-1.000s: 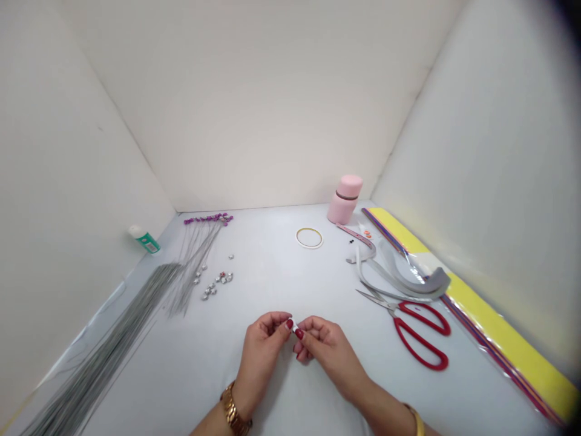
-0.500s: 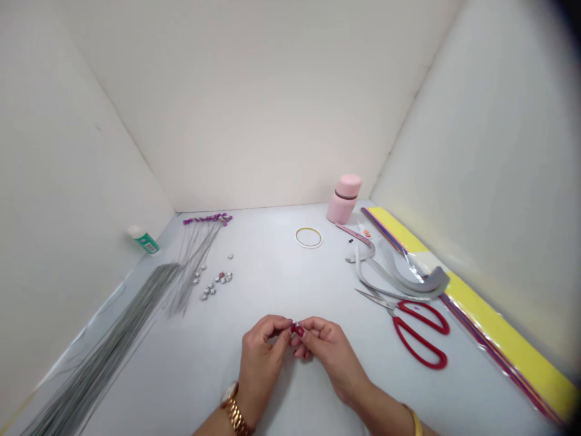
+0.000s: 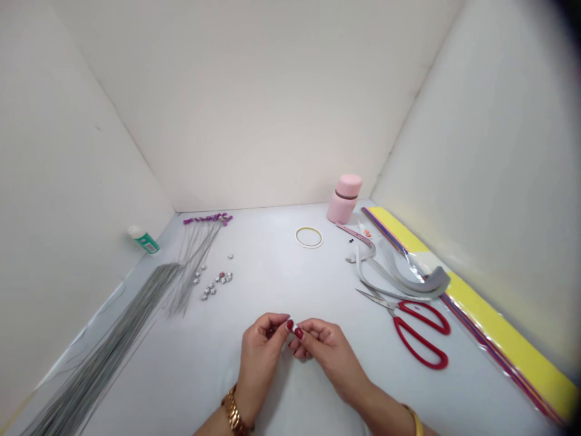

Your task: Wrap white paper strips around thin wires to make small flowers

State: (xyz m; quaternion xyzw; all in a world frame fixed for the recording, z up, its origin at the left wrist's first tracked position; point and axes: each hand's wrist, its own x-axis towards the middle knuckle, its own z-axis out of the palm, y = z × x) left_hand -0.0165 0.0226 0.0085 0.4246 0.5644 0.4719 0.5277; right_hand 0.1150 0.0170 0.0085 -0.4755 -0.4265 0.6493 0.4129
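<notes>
Small whitish piece (image 3: 293, 325), glossy-nailed fingers (image 3: 298, 333) of both hands pinched shut around it.

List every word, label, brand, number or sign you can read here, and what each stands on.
No text is readable.
Green-and-white bottle: label print too small and blurred.
Pink strip: marks too small to read.
Pink flask: no lettering visible.

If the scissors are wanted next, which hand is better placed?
Right, I'd judge: the scissors lie on that side, closer to the right hand than the left hand. Both seem to pinch a small white piece, though, so the right would have to let go first.
</notes>
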